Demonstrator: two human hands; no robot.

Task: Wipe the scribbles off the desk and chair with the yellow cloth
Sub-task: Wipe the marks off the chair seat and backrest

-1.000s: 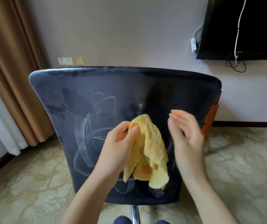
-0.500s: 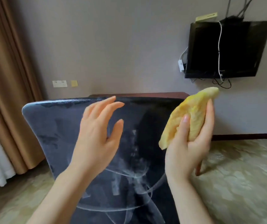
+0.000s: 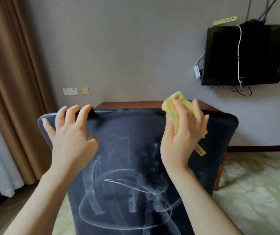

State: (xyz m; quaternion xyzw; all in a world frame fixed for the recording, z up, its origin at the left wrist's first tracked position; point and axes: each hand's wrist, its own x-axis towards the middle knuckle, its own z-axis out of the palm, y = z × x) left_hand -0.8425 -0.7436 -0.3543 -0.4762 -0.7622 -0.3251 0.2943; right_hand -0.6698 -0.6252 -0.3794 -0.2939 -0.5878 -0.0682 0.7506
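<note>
- One dark chair is standing with its back to the camera; white scribbles are looping across the middle and lower back.
- One black television is hanging on the wall, up and right of the chair.
- One brown desk is showing just behind the chair's top edge.
- The left hand is reaching up to the chair's top left; its spread fingers are curling over the edge.
- The right hand is lying against the chair's top right; its fingers, slightly apart, are gripping the one yellow cloth against the fabric.
- One tag is hanging below the cloth; its print is too small to read.
</note>
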